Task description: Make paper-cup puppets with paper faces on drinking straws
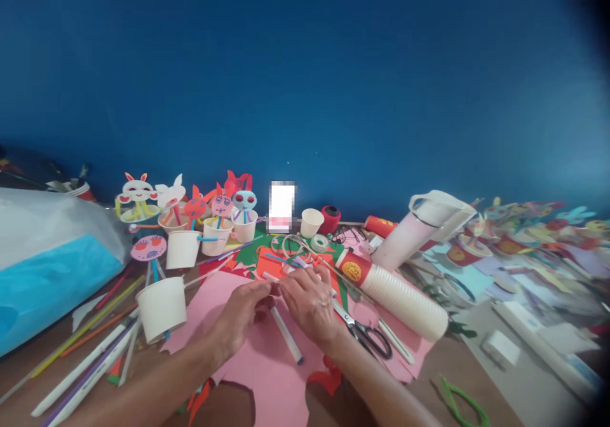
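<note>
My left hand (246,312) and my right hand (309,300) meet above a large pink paper sheet (281,389) with cut edges. The fingers of both are pressed together around something small that I cannot make out. A white marker (286,335) with a dark end lies on the pink paper just below my fingertips. Another white stick-like piece shows behind the fingertips. Black-handled scissors (365,335) rest to the right of my right hand.
Paper cups with paper animal faces, one a pink face (149,248), stand at the left. A cup stack (395,297), a white pitcher (414,233) and green scissors (460,401) are at the right. A blue plastic bag (57,287) fills the far left.
</note>
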Demonstrator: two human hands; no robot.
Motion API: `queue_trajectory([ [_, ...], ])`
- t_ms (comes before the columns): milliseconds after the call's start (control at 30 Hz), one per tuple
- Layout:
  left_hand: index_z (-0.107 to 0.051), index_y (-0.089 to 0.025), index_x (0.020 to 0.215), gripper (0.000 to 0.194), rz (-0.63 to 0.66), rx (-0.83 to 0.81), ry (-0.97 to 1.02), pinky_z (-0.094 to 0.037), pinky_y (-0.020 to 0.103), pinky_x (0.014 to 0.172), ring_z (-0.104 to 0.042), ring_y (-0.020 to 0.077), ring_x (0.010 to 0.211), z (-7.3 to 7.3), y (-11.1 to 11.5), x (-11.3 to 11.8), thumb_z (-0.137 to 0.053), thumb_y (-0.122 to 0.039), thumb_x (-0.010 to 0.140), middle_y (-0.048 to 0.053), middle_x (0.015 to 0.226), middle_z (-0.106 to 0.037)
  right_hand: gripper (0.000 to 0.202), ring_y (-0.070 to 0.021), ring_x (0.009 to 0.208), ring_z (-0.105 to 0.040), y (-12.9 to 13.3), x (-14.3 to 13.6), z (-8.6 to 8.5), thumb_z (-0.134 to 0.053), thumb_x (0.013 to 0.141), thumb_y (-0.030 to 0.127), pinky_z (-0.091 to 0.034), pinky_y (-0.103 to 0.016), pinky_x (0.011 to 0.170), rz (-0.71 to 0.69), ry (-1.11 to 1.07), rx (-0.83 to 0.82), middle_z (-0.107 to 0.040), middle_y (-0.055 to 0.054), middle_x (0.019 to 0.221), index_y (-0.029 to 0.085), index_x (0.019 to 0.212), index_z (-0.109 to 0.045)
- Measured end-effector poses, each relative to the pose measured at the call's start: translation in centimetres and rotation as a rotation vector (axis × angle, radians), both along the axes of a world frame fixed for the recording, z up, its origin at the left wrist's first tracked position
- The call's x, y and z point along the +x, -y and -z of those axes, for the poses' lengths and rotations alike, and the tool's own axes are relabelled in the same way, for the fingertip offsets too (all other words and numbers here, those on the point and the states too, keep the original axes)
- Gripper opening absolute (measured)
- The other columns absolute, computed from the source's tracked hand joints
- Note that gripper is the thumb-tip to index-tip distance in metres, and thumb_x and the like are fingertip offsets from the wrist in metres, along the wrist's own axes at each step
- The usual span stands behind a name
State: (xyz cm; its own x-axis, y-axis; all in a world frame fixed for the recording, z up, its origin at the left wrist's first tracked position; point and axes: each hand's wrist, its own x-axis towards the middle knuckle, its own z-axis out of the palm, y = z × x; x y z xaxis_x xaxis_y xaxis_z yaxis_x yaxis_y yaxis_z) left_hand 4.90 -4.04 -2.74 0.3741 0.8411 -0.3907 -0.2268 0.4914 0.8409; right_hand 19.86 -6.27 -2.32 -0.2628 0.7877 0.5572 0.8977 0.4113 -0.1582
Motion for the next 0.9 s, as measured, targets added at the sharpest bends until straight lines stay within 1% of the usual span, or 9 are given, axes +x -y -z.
queue_trajectory([
  [200,-0.063,-0.014,0.078,0.019,-0.027,-0.060,0.072,-0.034,0.020,0.050,-0.052,0.0093,0.060,0.1,-0.4,0.0,-0.061,-0.030,0.068,0.002,0.074,-0.062,0.016,-0.0152,0.074,-0.049,0.0,0.1,0.2,-0.044,0.087,0.020,-0.024,-0.034,0.079,-0.031,0.096,0.060,-0.061,-0.001,0.077,0.023,0.084,-0.060],
  [300,-0.063,-0.014,0.078,0.022,-0.035,-0.066,0.063,-0.033,0.020,0.048,-0.051,0.0089,0.059,0.3,-0.4,0.0,-0.064,-0.032,0.066,0.002,0.072,-0.061,0.018,-0.0146,0.072,-0.049,0.0,-0.1,0.3,-0.044,0.087,0.019,-0.025,-0.034,0.079,-0.031,0.102,0.048,-0.060,-0.001,0.076,0.023,0.079,-0.060],
  [400,-0.063,-0.014,0.073,0.018,-0.051,-0.063,0.045,-0.034,0.020,0.048,-0.049,0.0084,0.055,0.6,-0.5,0.0,-0.065,-0.030,0.065,-0.001,0.063,-0.057,0.016,-0.0149,0.072,-0.050,0.0,-0.2,0.3,-0.045,0.086,0.023,-0.026,-0.035,0.080,-0.058,0.075,0.022,-0.061,-0.001,0.075,0.024,0.082,-0.061],
  [533,-0.063,-0.014,0.069,0.014,-0.068,-0.050,0.045,-0.032,0.019,0.046,-0.049,0.0083,0.053,0.5,-1.0,-0.2,-0.064,-0.027,0.064,0.000,0.064,-0.058,0.016,-0.0158,0.081,-0.053,-0.6,1.5,-0.4,-0.047,0.085,0.026,-0.026,-0.035,0.085,-0.090,-0.001,0.003,-0.063,-0.003,0.085,0.024,0.090,-0.062],
  [600,-0.063,-0.013,0.068,0.013,-0.084,-0.034,0.059,-0.031,0.019,0.045,-0.049,0.0083,0.054,0.3,-1.3,-0.3,-0.064,-0.025,0.063,0.001,0.067,-0.059,0.017,-0.0170,0.085,-0.054,-1.3,3.4,-1.1,-0.047,0.085,0.026,-0.028,-0.033,0.085,-0.010,-0.071,0.005,-0.064,-0.004,0.087,0.022,0.089,-0.063],
  [700,-0.064,-0.013,0.068,0.014,-0.127,-0.027,0.059,-0.031,0.019,0.045,-0.049,0.0080,0.056,0.0,-1.7,-0.5,-0.065,-0.025,0.062,0.001,0.070,-0.059,0.019,-0.0180,0.085,-0.056,-2.4,6.7,-2.0,-0.046,0.085,0.026,-0.032,-0.031,0.081,0.189,-0.158,-0.011,-0.065,-0.005,0.087,0.020,0.085,-0.064],
  [733,-0.064,-0.013,0.069,0.014,-0.141,-0.031,0.056,-0.031,0.019,0.045,-0.049,0.0079,0.057,-0.1,-1.7,-0.6,-0.066,-0.026,0.061,0.001,0.071,-0.059,0.020,-0.0184,0.085,-0.056,-2.6,7.7,-2.2,-0.044,0.085,0.025,-0.032,-0.031,0.082,0.224,-0.164,-0.014,-0.065,-0.006,0.087,0.020,0.086,-0.063],
  [833,-0.064,-0.013,0.070,0.016,-0.160,-0.038,0.055,-0.031,0.019,0.045,-0.050,0.0078,0.057,-0.4,-1.7,-0.6,-0.067,-0.026,0.061,0.001,0.072,-0.060,0.021,-0.0183,0.083,-0.056,-3.0,9.5,-2.4,-0.043,0.085,0.025,-0.033,-0.031,0.081,0.265,-0.160,-0.041,-0.065,-0.006,0.087,0.018,0.087,-0.063],
  [900,-0.063,-0.013,0.068,0.016,-0.166,-0.041,0.058,-0.031,0.019,0.045,-0.050,0.0080,0.057,-0.6,-1.7,-0.6,-0.067,-0.026,0.060,0.002,0.072,-0.060,0.021,-0.0176,0.082,-0.057,-3.0,9.5,-2.3,-0.043,0.085,0.024,-0.033,-0.030,0.079,0.262,-0.141,-0.077,-0.066,-0.005,0.087,0.019,0.087,-0.063],
])
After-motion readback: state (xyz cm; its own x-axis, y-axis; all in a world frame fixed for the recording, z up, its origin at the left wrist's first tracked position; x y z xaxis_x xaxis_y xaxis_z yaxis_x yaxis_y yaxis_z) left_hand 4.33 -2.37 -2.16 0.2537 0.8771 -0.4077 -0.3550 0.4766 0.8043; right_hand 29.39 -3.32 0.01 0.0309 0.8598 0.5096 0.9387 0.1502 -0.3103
